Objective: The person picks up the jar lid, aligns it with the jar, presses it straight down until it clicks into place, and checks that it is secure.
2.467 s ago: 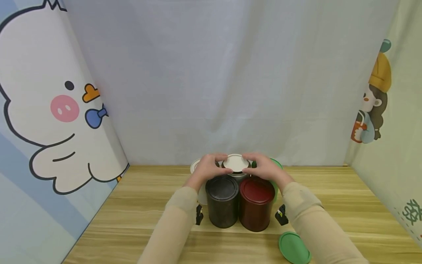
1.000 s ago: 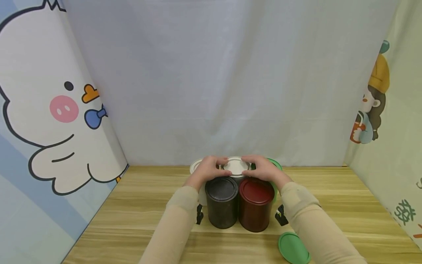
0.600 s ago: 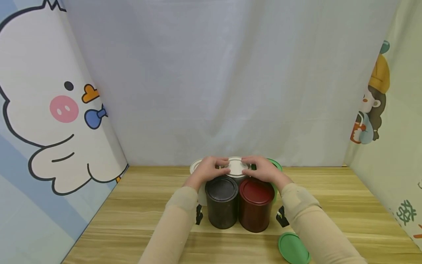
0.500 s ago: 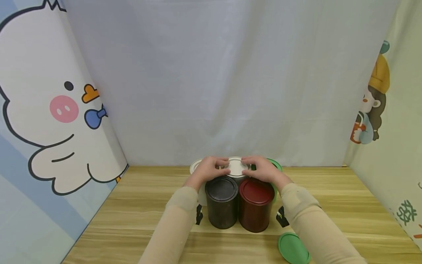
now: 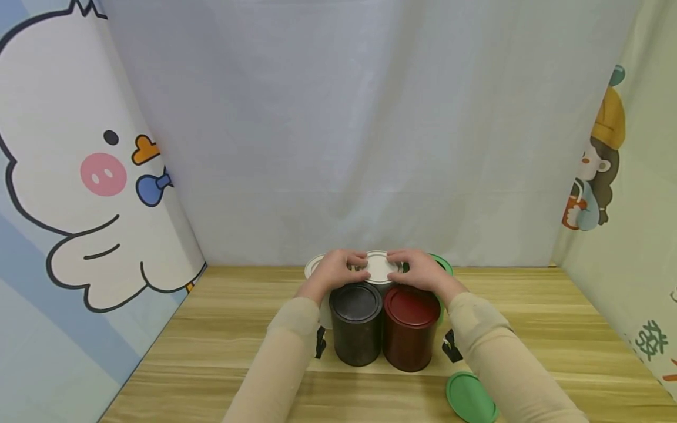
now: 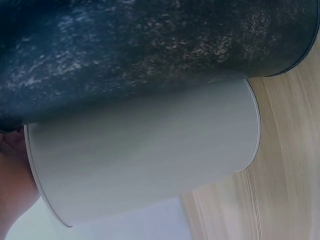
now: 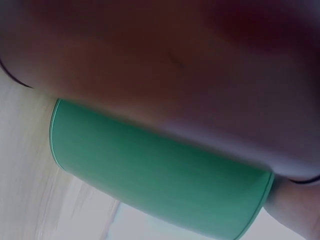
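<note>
A round white lid (image 5: 378, 267) sits level on the grey middle can (image 5: 382, 288) of the back row. From the left, my left hand (image 5: 334, 271) rests its fingertips and thumb on the lid's top near the rim. My right hand (image 5: 423, 271) touches the opposite side the same way. Below the hands stand a black can (image 5: 357, 329) and a dark red can (image 5: 409, 335), both lidded. In the left wrist view, a white can (image 6: 145, 150) stands behind the black one. A green can (image 7: 160, 170) shows in the right wrist view, behind the red one.
A loose green lid (image 5: 472, 397) lies on the wooden table (image 5: 211, 341) by my right forearm. A hanging grey cloth (image 5: 296, 147) closes off the back, with printed cloth panels at both sides. The cans stand close together.
The white lid has come down onto the grey can, covering the dark band seen beneath it before. My fingertips have shifted from its edge onto its top. Lately the hands barely move.
</note>
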### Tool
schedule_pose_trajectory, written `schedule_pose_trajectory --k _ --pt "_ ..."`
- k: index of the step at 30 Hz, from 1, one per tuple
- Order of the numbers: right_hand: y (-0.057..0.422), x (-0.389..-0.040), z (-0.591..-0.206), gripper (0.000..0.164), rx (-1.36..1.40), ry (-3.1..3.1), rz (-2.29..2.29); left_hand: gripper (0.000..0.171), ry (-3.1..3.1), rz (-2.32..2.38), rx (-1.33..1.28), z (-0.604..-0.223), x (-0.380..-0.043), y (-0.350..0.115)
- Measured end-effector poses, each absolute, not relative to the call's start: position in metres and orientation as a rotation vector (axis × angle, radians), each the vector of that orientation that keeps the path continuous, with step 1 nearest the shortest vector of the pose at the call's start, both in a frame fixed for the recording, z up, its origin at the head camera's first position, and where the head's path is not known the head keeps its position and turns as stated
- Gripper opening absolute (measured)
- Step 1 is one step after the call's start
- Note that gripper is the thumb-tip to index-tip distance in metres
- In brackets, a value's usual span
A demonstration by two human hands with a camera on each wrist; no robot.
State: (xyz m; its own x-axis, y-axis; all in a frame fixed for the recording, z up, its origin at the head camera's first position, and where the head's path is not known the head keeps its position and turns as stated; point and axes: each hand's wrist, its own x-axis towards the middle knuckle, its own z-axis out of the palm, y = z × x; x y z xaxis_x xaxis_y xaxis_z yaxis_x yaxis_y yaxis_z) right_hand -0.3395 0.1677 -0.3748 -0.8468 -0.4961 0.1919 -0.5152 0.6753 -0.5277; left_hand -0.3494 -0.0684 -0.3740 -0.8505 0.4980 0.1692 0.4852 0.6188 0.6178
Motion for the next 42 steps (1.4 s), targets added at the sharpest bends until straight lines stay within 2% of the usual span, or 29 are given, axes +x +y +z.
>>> schedule_pose_trajectory --k 42 --pt "0.1648 -0.3366 -0.3668 0.042 0.880 -2.912 0.777 0.030 2.856 0.890 0.858 -0.3715 -0.3517 -0.0655"
